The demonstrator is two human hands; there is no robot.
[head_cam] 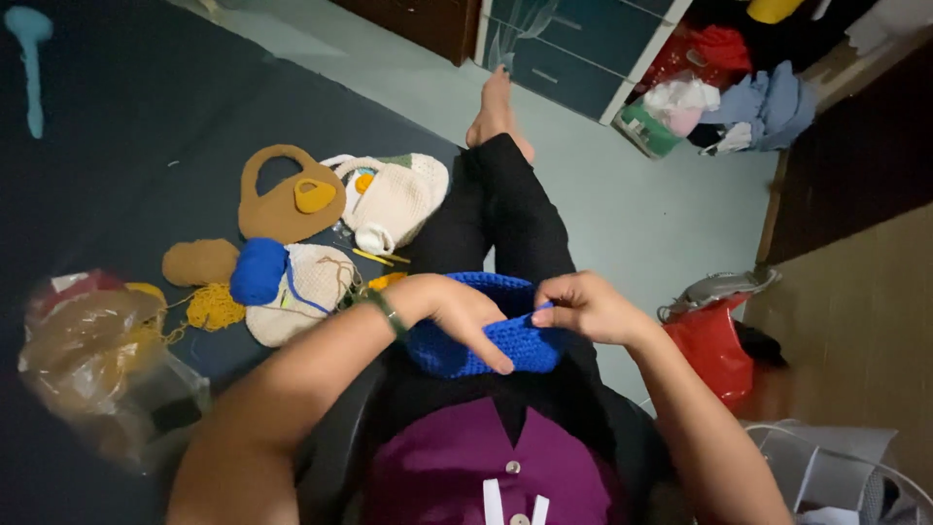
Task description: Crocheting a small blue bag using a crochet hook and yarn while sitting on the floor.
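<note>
A blue crocheted piece (486, 335), shaped like a small round basket, rests on my lap. My left hand (462, 313) grips its near rim, fingers curled over the edge. My right hand (583, 306) pinches the rim at the right side, seemingly with a hook that is too hidden to make out. A blue yarn strand (296, 292) runs from a blue yarn ball (258, 270) on the dark mat toward the piece. A green band sits on my left wrist.
On the dark mat (117, 146) at left lie a brown crocheted bag (282, 199), cream crocheted bags (398, 199), yellow yarn (214, 309) and a plastic bag (92, 355). A red bag (714, 345) stands at right, a shelf with clothes (719, 97) beyond my outstretched leg.
</note>
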